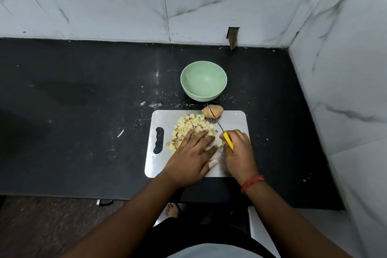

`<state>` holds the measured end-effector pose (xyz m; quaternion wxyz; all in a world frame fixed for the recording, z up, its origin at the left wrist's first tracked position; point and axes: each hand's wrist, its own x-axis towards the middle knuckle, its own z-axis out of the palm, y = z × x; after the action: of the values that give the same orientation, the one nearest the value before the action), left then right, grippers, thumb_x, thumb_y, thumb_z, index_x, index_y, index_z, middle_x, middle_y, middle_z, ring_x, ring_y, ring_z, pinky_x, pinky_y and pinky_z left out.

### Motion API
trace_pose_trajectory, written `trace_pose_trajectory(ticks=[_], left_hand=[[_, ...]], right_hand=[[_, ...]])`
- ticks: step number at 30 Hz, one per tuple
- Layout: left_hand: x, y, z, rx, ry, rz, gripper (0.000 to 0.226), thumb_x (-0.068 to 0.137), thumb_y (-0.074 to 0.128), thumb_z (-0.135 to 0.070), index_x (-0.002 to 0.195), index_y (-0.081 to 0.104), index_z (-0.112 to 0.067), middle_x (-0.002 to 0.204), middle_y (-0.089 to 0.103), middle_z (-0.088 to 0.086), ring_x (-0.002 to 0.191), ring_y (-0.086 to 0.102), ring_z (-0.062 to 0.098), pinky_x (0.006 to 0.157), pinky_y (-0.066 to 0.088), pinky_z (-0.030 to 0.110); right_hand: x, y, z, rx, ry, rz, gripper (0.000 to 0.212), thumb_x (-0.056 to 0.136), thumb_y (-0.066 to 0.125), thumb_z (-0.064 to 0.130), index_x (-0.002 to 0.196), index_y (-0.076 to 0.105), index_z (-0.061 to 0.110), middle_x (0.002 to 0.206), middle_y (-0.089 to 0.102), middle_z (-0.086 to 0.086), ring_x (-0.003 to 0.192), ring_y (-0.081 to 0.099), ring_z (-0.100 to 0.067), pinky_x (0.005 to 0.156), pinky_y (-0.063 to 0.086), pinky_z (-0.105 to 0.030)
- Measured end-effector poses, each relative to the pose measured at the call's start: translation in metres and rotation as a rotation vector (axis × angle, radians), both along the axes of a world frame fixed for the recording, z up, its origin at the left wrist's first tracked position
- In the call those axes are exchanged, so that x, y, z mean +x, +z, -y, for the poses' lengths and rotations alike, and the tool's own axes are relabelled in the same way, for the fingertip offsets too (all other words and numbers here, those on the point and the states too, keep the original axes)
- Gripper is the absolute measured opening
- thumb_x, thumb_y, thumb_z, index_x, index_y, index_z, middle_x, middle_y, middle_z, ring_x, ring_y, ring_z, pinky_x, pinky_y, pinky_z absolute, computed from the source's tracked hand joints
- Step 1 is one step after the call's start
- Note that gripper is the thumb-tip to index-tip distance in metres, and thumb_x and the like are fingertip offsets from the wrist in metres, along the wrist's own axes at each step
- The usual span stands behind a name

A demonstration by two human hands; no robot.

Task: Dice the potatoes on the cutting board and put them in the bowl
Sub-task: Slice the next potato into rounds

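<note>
So this one's sitting about halfway, I'd say. There's a good pile of diced potato [191, 130] lying on the steel cutting board [234, 123] in the centre of the frame, but one whole potato [215, 111] is waiting uncut at the board's top edge, and the green bowl [203, 80] just above the board is looking totally empty, nothing moved over yet.

The left hand [191, 153] is lying flat over the lower right side of the pile, fingers [199, 136] spread and pressing down on the cubes. The right hand [237, 151] is gripping the yellow-handled knife [222, 130], its fingers curled tight round the handle, blade pointing up toward the whole potato.

The black surface [83, 111] around it all is looking a bit speckled with bits. Still left: dicing that last potato and scooping everything into the bowl.
</note>
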<state>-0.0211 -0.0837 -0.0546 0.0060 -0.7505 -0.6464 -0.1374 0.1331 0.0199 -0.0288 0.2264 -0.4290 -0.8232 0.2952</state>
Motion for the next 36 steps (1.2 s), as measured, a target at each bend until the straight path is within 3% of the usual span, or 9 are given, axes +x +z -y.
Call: trace_pose_trajectory(ticks=[5,9,12,18,25,28,31,36], left_hand=[[0.0,0.001,-0.004,0.006,-0.014,-0.032,0.059,0.108,0.03,-0.053,0.133,0.067,-0.015,0.136,0.06,0.006,0.14,0.043,0.031,0.124,0.016,0.057],[-0.01,0.0,0.004,0.04,-0.005,-0.023,0.057,0.107,0.03,-0.05,0.126,0.071,-0.014,0.133,0.062,0.007,0.136,0.047,0.03,0.123,0.018,0.059],[-0.017,-0.007,0.013,0.061,-0.022,-0.04,0.044,0.105,0.044,-0.043,0.127,0.07,-0.016,0.135,0.061,0.009,0.135,0.049,0.031,0.121,0.021,0.06],[-0.023,-0.01,0.013,0.097,0.039,-0.01,0.034,0.097,0.065,-0.035,0.128,0.069,-0.02,0.136,0.058,0.013,0.133,0.049,0.033,0.122,0.023,0.057],[-0.03,-0.006,0.019,0.081,0.11,0.088,0.049,0.108,0.036,-0.045,0.132,0.064,-0.012,0.138,0.056,0.012,0.133,0.048,0.029,0.123,0.023,0.054],[-0.035,-0.005,0.02,0.08,0.214,0.17,0.047,0.107,0.04,-0.041,0.133,0.062,-0.009,0.137,0.055,0.01,0.134,0.049,0.028,0.124,0.021,0.053],[-0.039,-0.001,0.017,0.08,0.296,0.246,0.05,0.108,0.035,-0.042,0.132,0.061,-0.007,0.135,0.055,0.01,0.133,0.049,0.026,0.125,0.021,0.05],[-0.047,0.008,0.008,0.043,0.387,0.37,0.06,0.108,0.025,-0.05,0.137,0.057,-0.009,0.144,0.049,0.01,0.138,0.042,0.025,0.125,0.02,0.049]], right_hand=[[0.004,-0.007,-0.005,0.029,0.055,0.133,0.03,0.083,0.061,-0.002,0.107,0.066,0.015,0.107,0.061,-0.001,0.099,0.05,-0.022,0.087,0.044,-0.03],[0.003,-0.006,-0.011,0.048,0.033,0.115,0.031,0.081,0.063,-0.003,0.107,0.067,0.014,0.109,0.059,-0.001,0.1,0.05,-0.022,0.089,0.044,-0.031],[0.003,-0.009,-0.009,0.007,0.001,0.117,0.028,0.084,0.063,-0.003,0.108,0.067,0.012,0.11,0.052,0.0,0.105,0.046,-0.019,0.094,0.044,-0.029],[-0.017,-0.012,-0.006,-0.015,0.142,0.164,0.03,0.089,0.061,0.005,0.118,0.064,0.012,0.114,0.051,-0.001,0.108,0.046,-0.019,0.097,0.039,-0.025],[-0.02,-0.011,-0.019,0.035,-0.082,0.014,0.02,0.089,0.06,0.0,0.105,0.066,0.009,0.113,0.051,-0.001,0.107,0.049,-0.022,0.093,0.042,-0.025],[-0.032,-0.012,-0.017,-0.063,-0.015,0.013,0.023,0.091,0.057,0.003,0.112,0.065,0.01,0.116,0.052,0.0,0.109,0.052,-0.021,0.097,0.047,-0.036],[-0.04,-0.01,-0.007,-0.091,0.076,0.0,0.028,0.095,0.053,0.007,0.122,0.061,0.012,0.121,0.053,0.003,0.114,0.052,-0.016,0.102,0.044,-0.033],[-0.038,-0.001,-0.011,-0.096,-0.079,-0.137,0.022,0.093,0.052,0.002,0.105,0.064,0.016,0.109,0.053,0.005,0.105,0.056,-0.016,0.094,0.049,-0.036]])
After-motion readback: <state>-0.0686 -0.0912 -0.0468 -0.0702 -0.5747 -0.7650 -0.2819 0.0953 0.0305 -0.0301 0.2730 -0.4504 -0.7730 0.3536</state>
